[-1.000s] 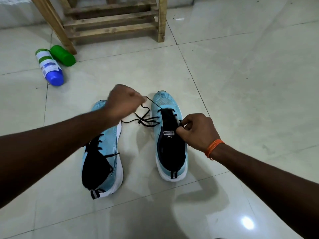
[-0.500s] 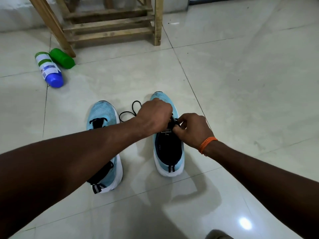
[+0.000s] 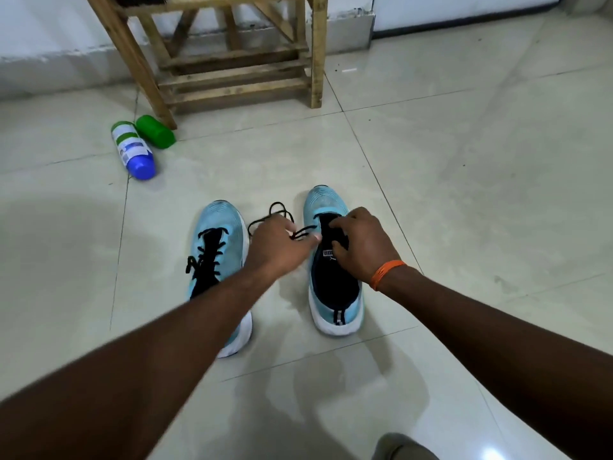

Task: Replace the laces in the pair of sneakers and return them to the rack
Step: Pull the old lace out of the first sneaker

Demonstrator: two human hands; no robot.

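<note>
Left hand (image 3: pixel 278 249) shifted left, pinching lace (image 3: pixel 304 230); right hand (image 3: pixel 363 247) still grips sneaker (image 3: pixel 326 202).

I was indoors, in what looked like a plain room of a home rather than a shop or workshop. Under me spread a glossy floor of large pale tiles (image 3: pixel 464 194) with thin grout lines and a bright glare spot. A rough slatted wooden rack (image 3: pixel 232 74) stood against a white plastered wall (image 3: pixel 49 28). Near its front leg, a white-and-blue plastic bottle (image 3: pixel 132 149) and a green plastic bottle (image 3: pixel 155 131) lay on their sides, just beside each other. A pair of light-blue sneakers (image 3: pixel 219 224) sat directly on the tiles.
</note>
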